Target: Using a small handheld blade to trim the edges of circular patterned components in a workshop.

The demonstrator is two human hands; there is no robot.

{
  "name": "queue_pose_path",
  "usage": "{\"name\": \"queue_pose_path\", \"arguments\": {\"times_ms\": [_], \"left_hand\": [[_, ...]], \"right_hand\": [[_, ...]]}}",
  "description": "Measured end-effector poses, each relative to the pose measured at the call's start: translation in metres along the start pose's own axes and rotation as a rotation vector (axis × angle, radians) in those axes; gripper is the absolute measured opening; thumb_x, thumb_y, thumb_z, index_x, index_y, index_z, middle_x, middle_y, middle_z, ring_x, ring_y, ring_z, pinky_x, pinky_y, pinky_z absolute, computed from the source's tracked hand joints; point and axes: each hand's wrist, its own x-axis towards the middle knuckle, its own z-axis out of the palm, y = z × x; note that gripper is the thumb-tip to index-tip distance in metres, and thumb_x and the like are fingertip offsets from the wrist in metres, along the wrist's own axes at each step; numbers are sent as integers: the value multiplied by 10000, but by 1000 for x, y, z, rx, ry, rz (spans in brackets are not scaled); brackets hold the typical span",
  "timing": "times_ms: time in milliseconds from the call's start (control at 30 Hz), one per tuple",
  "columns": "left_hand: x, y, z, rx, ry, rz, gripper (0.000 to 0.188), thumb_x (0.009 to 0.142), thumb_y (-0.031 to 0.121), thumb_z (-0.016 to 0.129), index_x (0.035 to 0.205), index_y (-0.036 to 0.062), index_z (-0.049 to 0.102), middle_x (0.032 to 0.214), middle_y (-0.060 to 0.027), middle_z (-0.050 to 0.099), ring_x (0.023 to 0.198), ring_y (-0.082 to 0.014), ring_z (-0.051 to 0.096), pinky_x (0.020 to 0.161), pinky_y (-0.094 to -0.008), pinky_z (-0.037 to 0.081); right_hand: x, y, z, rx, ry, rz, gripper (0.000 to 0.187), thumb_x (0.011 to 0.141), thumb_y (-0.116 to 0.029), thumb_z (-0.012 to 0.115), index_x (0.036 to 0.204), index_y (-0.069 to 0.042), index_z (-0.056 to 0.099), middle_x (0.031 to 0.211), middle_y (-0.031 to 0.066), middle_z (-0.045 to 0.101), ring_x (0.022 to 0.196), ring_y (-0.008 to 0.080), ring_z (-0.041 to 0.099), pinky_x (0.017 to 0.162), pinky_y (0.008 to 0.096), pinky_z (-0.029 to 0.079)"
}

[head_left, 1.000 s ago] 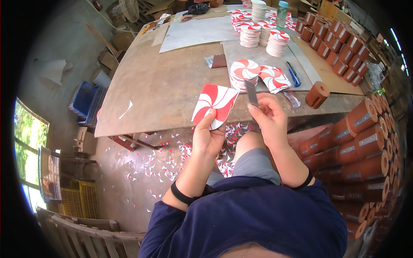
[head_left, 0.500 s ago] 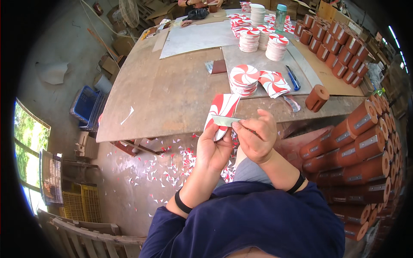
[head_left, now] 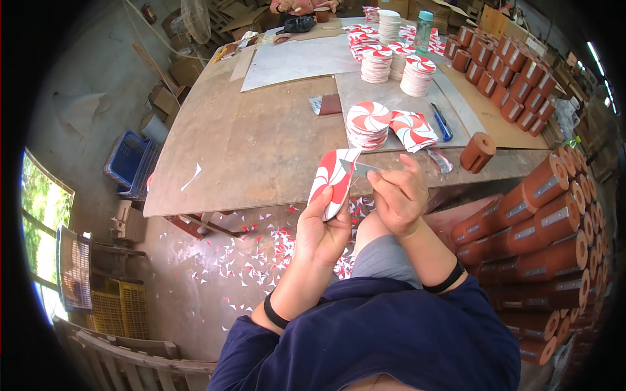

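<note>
your left hand (head_left: 322, 231) is clamped on a thin red-and-white swirl card (head_left: 324, 184), thumb flat on the printed face, fingers behind. the card is held up tilted off the near edge of the table, upper edge rounded; the lower part is partly covered by your thumb. your right hand (head_left: 399, 199) pinches a flat, grey metal blade (head_left: 362, 169) between thumb and fingers; its tip overlaps the card's right margin, though depth of contact cannot be told. the two hands are close, not touching each other.

just beyond, on the smooth grey board (head_left: 355, 78): a stack of round swirl discs (head_left: 369, 120), edges layered and slightly uneven. right of it, touching or nearly so, a pile of square-cornered swirl cards (head_left: 413, 130), then a blue utility knife (head_left: 442, 122). nearer the table's edge stands a matte brown cylinder (head_left: 478, 153), slotted lengthwise, with a round hole in its top.

the table (head_left: 241, 150) is dull brown, scuffed; a curved white paper sliver (head_left: 192, 176) lies at left. pointed red and white offcuts (head_left: 280, 247) litter the floor.
</note>
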Motion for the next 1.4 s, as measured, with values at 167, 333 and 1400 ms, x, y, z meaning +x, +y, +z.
{"name": "queue_pose_path", "arguments": {"times_ms": [167, 333, 1400], "left_hand": [[0, 0, -2, 55, -27, 18, 203, 783, -45, 440, 979, -97, 438, 963, -174, 520, 912, -251, 531, 814, -302, 472], [-4, -3, 1, 117, -64, 35, 200, 787, -39, 440, 980, -91, 443, 960, -167, 524, 903, -243, 535, 812, -300, 472], [-8, 0, -3, 196, -65, -45, 233, 780, -15, 468, 1011, -22, 438, 976, -115, 538, 896, -195, 547, 782, -295, 477]], "right_hand": [[4, -18, -6, 80, 2, 11, 234, 571, 43, 623, 781, -62, 614, 711, 17, 511, 602, 161, 509, 789, 397, 413], [6, -16, -2, 48, 43, 1, 178, 578, -19, 636, 747, -73, 627, 692, -13, 497, 560, 137, 447, 759, 365, 422], [7, -16, -7, 108, 59, 13, 187, 576, 19, 615, 744, -65, 622, 690, 0, 505, 561, 140, 440, 828, 389, 388]]}}
